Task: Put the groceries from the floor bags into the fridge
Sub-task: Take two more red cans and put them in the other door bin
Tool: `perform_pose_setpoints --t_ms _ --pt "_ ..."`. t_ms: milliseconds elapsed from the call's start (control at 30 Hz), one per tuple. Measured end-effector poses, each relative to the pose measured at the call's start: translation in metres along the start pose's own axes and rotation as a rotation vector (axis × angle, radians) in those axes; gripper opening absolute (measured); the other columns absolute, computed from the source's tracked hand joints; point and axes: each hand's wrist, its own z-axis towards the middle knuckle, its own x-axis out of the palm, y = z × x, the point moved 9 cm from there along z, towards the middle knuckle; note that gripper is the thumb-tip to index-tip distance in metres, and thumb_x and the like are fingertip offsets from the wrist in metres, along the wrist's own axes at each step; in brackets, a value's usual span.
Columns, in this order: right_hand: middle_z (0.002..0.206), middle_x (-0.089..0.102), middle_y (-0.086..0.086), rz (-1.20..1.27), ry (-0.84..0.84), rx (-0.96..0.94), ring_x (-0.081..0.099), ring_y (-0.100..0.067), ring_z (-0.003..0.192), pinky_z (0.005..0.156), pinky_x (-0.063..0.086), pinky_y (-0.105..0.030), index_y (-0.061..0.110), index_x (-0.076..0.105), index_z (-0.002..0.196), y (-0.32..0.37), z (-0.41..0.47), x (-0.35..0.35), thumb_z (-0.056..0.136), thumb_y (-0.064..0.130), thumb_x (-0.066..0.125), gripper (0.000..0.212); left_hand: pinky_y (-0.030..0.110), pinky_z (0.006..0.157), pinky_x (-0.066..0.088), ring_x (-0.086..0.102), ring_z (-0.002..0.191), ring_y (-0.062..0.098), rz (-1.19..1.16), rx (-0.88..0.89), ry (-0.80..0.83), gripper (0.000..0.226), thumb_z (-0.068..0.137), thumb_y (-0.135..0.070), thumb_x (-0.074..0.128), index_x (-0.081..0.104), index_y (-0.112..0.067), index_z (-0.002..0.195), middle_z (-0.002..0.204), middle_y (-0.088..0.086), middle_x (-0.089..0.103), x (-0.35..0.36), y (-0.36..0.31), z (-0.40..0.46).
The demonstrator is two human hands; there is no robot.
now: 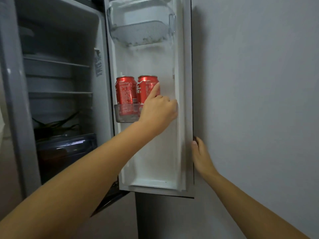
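The left hand (158, 110) is reaching into the open white fridge door (151, 152), its forefinger stretched out and touching the side of the right-hand red aluminium soda can (146, 88), with the other fingers curled in and holding nothing. Judging by that single fingertip, it is nudging the can snug against the left-hand red soda can (125, 89) so the pair is sitting steady. Both cans are standing upright, side by side and touching, in the clear plastic door shelf (126, 112), whose low front wall is keeping them from tipping out.

The right hand (201, 155) is gripping the outer edge of the door, thumb on the near face and fingers hidden behind it, probably to be holding the door still while the other hand is working.

Above the cans a clear domed plastic compartment (139, 23) is hanging on the door. To the left, the dim fridge interior is showing wire shelves (57, 62) and a transparent drawer (67, 144) with dark contents too shadowed to identify. A plain grey wall (259, 83) is standing just beside the door, limiting how far it is swinging. No floor bags are in view.
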Motion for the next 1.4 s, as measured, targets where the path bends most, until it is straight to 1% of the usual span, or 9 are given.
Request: perform_pose_setpoints --t_ms 200,333,400,500,600,800,900,1033,1400 --pt "0.152 0.031 0.0 0.112 0.101 0.031 0.029 -0.019 0.14 0.112 0.022 -0.029 0.017 0.018 0.15 0.029 -0.039 0.014 0.098 0.047 0.027 0.061 0.038 0.117 0.01 0.065 0.1 0.027 -0.232 0.074 -0.128 0.041 0.088 -0.036 0.058 0.06 -0.015 0.124 0.104 0.009 0.07 -0.035 0.062 -0.063" --pt "0.123 0.056 0.008 0.155 0.164 -0.115 0.053 -0.006 0.114 0.107 0.04 -0.038 0.018 0.042 0.131 0.066 -0.09 0.043 0.094 0.044 0.043 0.045 0.042 0.111 0.031 0.057 0.112 0.029 -0.376 -0.045 -0.088 0.044 0.086 -0.031 0.055 0.056 -0.01 0.126 0.117 0.012 0.062 -0.039 0.116 -0.123" --pt "0.135 0.051 0.008 0.161 0.231 -0.168 0.048 -0.007 0.124 0.111 0.037 -0.039 0.025 0.036 0.138 0.08 -0.108 0.067 0.091 0.048 0.05 0.054 0.049 0.102 0.043 0.052 0.117 0.031 -0.382 -0.164 -0.084 0.047 0.086 -0.027 0.052 0.053 -0.008 0.128 0.125 0.014 0.056 -0.04 0.14 -0.152" --pt "0.148 0.033 0.016 0.19 0.356 -0.254 0.034 -0.001 0.135 0.114 0.03 -0.033 0.04 0.018 0.146 0.112 -0.129 0.114 0.078 0.066 0.056 0.082 0.046 0.111 0.034 0.037 0.133 0.029 -0.294 -0.307 -0.145 0.051 0.089 -0.031 0.047 0.044 -0.01 0.135 0.144 0.014 0.04 -0.052 0.162 -0.184" --pt "0.154 0.012 0.026 0.178 0.39 -0.343 0.018 0.006 0.14 0.115 0.023 -0.031 0.05 -0.001 0.145 0.143 -0.143 0.166 0.075 0.068 0.056 0.093 0.044 0.118 0.015 0.021 0.143 0.022 -0.255 -0.153 -0.258 0.051 0.093 -0.032 0.043 0.036 -0.015 0.141 0.152 0.01 0.032 -0.073 0.139 -0.191" --pt "0.159 -0.013 0.007 -0.173 0.265 -0.53 -0.01 -0.014 0.147 0.12 0.006 -0.049 0.029 -0.015 0.149 0.166 -0.163 0.259 0.086 0.069 0.031 0.088 0.058 0.112 -0.015 0.004 0.147 0.022 0.141 0.163 0.259 0.04 0.098 -0.04 0.03 0.064 -0.03 0.118 0.149 -0.001 0.039 -0.012 0.138 -0.208" --pt "0.154 -0.026 0.005 -0.317 0.262 -0.564 -0.024 -0.012 0.143 0.116 -0.012 -0.046 0.024 -0.023 0.145 0.159 -0.168 0.302 0.083 0.074 0.018 0.09 0.057 0.114 -0.004 0.014 0.146 0.021 0.307 0.155 0.285 0.046 0.096 -0.042 0.028 0.054 -0.027 0.131 0.152 0.002 0.034 0.014 0.186 -0.239" --pt "0.156 -0.018 0.002 -0.369 0.231 -0.599 -0.024 -0.011 0.143 0.115 -0.005 -0.058 0.027 -0.015 0.147 0.14 -0.149 0.348 0.088 0.066 0.019 0.078 0.057 0.111 0.021 0.034 0.14 0.022 0.416 0.141 0.221 0.049 0.095 -0.04 0.036 0.047 -0.021 0.139 0.149 0.003 0.04 0.041 0.229 -0.27" --pt "0.158 -0.02 -0.002 -0.543 0.14 -0.865 -0.014 -0.019 0.146 0.111 -0.009 -0.059 0.024 -0.01 0.15 0.123 -0.121 0.386 0.098 0.053 0.008 0.063 0.051 0.113 0.013 0.028 0.142 0.023 0.525 0.111 0.145 0.052 0.099 -0.04 0.029 0.027 -0.023 0.148 0.154 0.002 0.029 0.07 0.248 -0.286"
